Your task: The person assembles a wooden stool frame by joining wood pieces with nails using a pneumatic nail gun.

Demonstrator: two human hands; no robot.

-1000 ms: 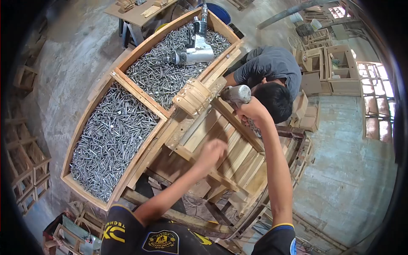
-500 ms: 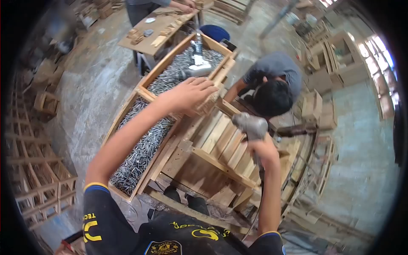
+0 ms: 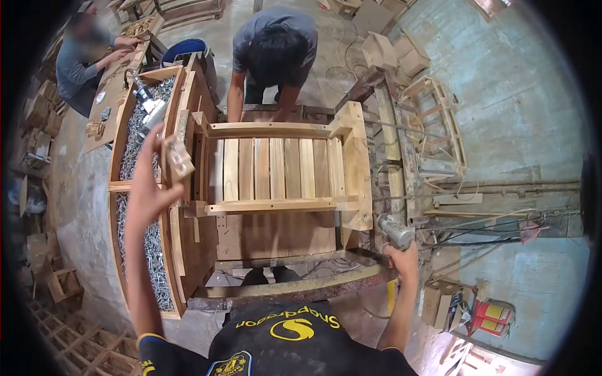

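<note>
My left hand [image 3: 147, 197] is raised beside the nail-filled trays, its thumb and fingers around a small wooden block [image 3: 180, 156]. My right hand [image 3: 402, 257] grips a grey metal tool [image 3: 396, 232] by its handle, just right of the wooden frame's lower right corner. Between my hands lies a slatted wooden frame [image 3: 269, 205] on a workbench. Its light and brown slats [image 3: 277, 169] run front to back. A long divided wooden tray [image 3: 115, 250] holds many loose metal fasteners [image 3: 157, 263]. Another silver tool [image 3: 152, 109] rests in the tray's far compartment.
A person in a grey shirt [image 3: 276, 37] bends over the frame's far side. Another person [image 3: 78, 62] works at a side table [image 3: 116, 116], far left. A blue bin [image 3: 188, 49] stands behind the trays. Hoses and a wooden frame [image 3: 454, 135] are at right.
The view has turned right, and the slatted frame now sits straight across the middle. My left hand has lifted off the tray area with the block. My right hand has moved the tool outward, rightward.
</note>
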